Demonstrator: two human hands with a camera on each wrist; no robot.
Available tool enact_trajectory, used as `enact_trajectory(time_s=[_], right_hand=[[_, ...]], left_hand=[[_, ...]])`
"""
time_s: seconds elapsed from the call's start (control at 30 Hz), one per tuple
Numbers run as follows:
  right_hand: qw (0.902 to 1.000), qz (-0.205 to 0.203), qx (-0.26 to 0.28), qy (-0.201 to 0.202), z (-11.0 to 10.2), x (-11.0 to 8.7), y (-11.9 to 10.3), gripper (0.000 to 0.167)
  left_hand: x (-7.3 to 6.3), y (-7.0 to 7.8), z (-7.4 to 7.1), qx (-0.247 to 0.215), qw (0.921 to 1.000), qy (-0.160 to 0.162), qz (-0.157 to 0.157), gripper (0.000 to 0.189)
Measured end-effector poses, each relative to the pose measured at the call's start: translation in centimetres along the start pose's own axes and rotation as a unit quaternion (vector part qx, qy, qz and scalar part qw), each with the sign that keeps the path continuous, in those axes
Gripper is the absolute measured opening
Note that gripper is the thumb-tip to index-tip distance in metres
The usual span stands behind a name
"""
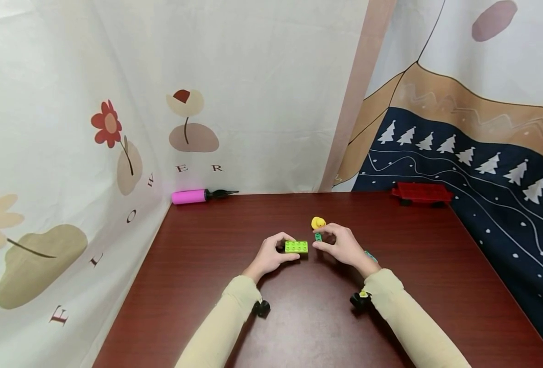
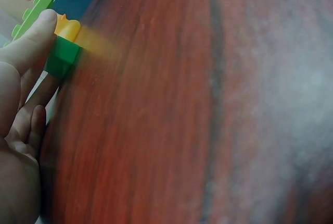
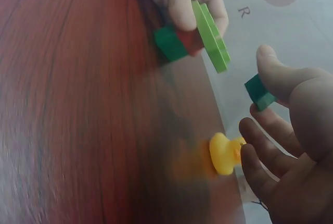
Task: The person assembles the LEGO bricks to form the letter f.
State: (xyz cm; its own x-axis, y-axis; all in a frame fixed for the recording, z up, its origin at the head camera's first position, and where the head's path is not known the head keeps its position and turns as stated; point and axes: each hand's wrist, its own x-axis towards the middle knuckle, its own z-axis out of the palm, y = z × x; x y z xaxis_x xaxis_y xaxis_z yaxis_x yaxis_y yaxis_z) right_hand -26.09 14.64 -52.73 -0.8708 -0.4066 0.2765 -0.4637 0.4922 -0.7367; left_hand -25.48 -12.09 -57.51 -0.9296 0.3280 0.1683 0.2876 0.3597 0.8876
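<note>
My left hand (image 1: 270,254) grips a small toy brick stack by its near and far sides. The stack's top is a lime-green studded piece (image 1: 296,247); beneath it, a red brick (image 3: 190,40) and a darker green brick (image 3: 170,44) show in the right wrist view. Just to the right, my right hand (image 1: 345,248) pinches a small green brick (image 3: 259,92) between thumb and index finger, its other fingers loosely bent. This brick is apart from the stack. Behind the right fingertips, a yellow toy duck (image 1: 317,223) sits on the table.
A pink hand pump (image 1: 190,197) with a black nozzle lies at the table's back left corner. At the back right stands a red toy wagon (image 1: 422,193). A teal object (image 1: 370,255) is partly hidden behind my right wrist. Printed cloth (image 1: 262,102) hangs along the table (image 1: 207,230).
</note>
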Motion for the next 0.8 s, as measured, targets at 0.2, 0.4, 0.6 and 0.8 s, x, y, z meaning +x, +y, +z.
enact_trajectory(time_s=[0.2,0.4,0.6,0.8], right_hand=[[0.9990,0.030,0.033,0.000,1.5,0.7,-0.7,0.038],[0.9991,-0.002,0.040,-0.011,3.2,1.4,-1.7,0.036],[0.9988,-0.025,0.036,-0.022,4.7,1.7,-1.9,0.029],[0.9987,-0.040,0.031,-0.010,5.5,1.7,-2.2,0.029]], left_hand=[[0.0,-0.1,0.0,-0.002,1.0000,0.001,0.001,0.033],[0.1,-0.1,0.1,0.005,1.0000,0.001,0.006,0.033],[0.0,-0.1,0.1,0.012,0.9997,0.007,0.018,0.033],[0.0,0.0,0.0,0.019,0.9997,0.009,0.015,0.033]])
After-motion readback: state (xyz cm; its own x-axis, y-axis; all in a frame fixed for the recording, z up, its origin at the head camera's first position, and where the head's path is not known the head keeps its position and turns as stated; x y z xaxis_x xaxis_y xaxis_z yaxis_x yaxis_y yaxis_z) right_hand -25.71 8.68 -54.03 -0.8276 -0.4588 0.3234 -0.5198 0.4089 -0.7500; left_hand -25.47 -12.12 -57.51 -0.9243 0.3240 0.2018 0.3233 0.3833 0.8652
